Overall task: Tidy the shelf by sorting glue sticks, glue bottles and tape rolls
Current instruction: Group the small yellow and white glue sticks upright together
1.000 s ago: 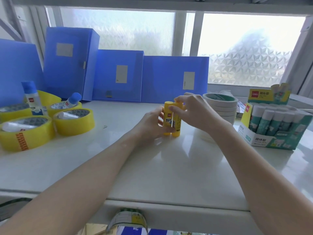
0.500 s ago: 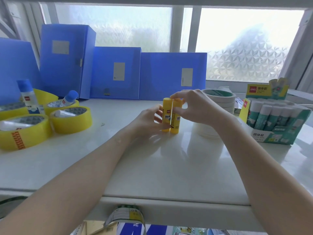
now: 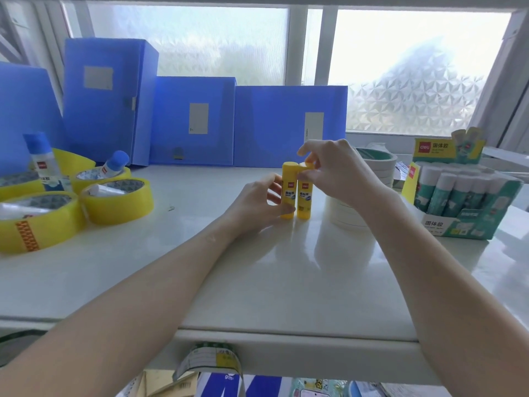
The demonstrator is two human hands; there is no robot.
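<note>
Two yellow glue sticks stand upright side by side on the white shelf [image 3: 257,282]. My left hand [image 3: 257,202] grips the left glue stick [image 3: 288,193] around its lower body. My right hand [image 3: 335,170] pinches the cap of the right glue stick [image 3: 304,199] from above. Several yellow tape rolls [image 3: 114,202] lie at the left, with blue-capped glue bottles [image 3: 41,161] standing or lying among them. A stack of white tape rolls [image 3: 375,164] sits behind my right wrist, partly hidden.
A green display box of white-capped glue sticks [image 3: 458,202] stands at the right. Blue file boxes [image 3: 194,118] line the back under the frosted window. Below the shelf's front edge a tape roll [image 3: 209,365] and other packets show.
Both hands stay on the two glue sticks. My right hand has shifted up to the cap of the right stick, and the pair stands a little closer to the back.
</note>
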